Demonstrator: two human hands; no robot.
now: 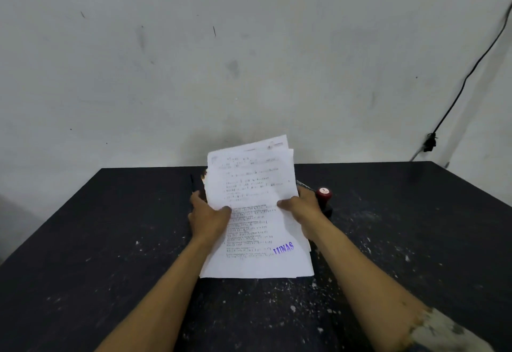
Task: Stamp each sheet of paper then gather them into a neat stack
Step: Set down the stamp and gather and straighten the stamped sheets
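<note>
A bundle of printed white sheets [255, 185] stands tilted up over the black table [110, 241], its lower edge near the tabletop. The front sheet carries a purple stamp mark [283, 248] at its lower right. My left hand [208, 218] grips the bundle's left edge with the thumb on the front. My right hand [302, 207] grips the right edge the same way. The upper edges of the sheets are fanned unevenly. A red-topped stamp [324, 195] stands on the table just behind my right hand.
A dark pen [192, 182] lies on the table left of the papers. A pale wall rises behind the table's far edge. A black cable [454, 102] with a plug hangs on the wall at the right. White specks dot the tabletop.
</note>
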